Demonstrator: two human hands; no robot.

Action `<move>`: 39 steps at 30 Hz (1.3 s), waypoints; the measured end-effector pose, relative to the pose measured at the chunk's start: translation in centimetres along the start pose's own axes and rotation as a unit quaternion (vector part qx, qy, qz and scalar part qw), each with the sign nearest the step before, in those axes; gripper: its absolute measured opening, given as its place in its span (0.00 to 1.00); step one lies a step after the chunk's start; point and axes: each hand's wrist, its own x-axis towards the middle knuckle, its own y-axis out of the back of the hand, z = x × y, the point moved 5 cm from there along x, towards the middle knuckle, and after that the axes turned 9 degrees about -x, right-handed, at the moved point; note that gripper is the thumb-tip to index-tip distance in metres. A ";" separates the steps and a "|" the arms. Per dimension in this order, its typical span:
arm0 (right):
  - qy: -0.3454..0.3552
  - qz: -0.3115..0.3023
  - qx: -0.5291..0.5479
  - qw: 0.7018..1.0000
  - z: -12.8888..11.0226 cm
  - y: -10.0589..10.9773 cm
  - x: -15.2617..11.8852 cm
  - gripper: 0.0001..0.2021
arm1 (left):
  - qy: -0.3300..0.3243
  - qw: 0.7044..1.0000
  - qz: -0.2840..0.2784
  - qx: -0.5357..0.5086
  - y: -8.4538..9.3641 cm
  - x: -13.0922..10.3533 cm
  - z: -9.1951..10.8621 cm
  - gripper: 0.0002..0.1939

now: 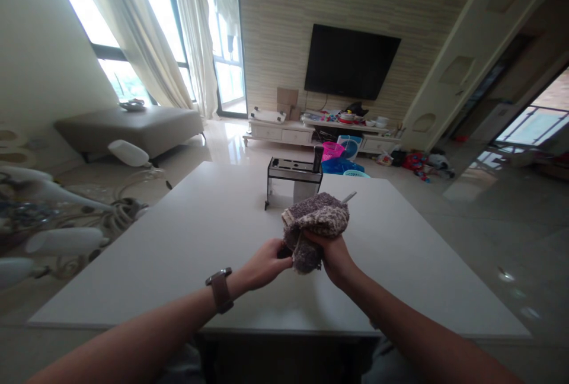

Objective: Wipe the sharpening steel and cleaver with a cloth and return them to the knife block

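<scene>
A grey-brown fluffy cloth (317, 218) is bunched over the white table, wrapped round what looks like a knife. Its narrow grey tip (349, 197) sticks out of the cloth at the upper right; most of its length is hidden. My left hand (268, 264), with a watch on the wrist, is closed at the cloth's lower left, round a dark part that appears to be the handle. From the right, my right hand (336, 256) grips the cloth, thumb across its folds. Just beyond stands a knife rack (293, 169) with one dark handle (317, 159) upright in it.
The white table (213, 224) spans the space before me. Behind its far edge are a pink basket (332, 150) and blue tubs (340, 165). A lamp with white shades (66, 240) lies at left near a grey bench (133, 126). A low cabinet (280, 133) stands under the television.
</scene>
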 end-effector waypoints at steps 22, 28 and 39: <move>-0.009 -0.003 0.002 1.000 -0.1 -0.2 -0.1 0.26 | 0.012 1.000 -0.004 -0.006 -0.2 0.2 -0.8 0.15; -0.017 0.002 0.008 1.000 0.0 -0.1 -0.1 0.27 | 0.007 1.000 -0.010 -0.010 -0.2 0.1 -0.5 0.13; -0.009 0.001 -0.003 1.000 0.0 0.1 0.0 0.24 | 0.002 1.000 -0.012 -0.002 -0.3 0.1 -0.2 0.11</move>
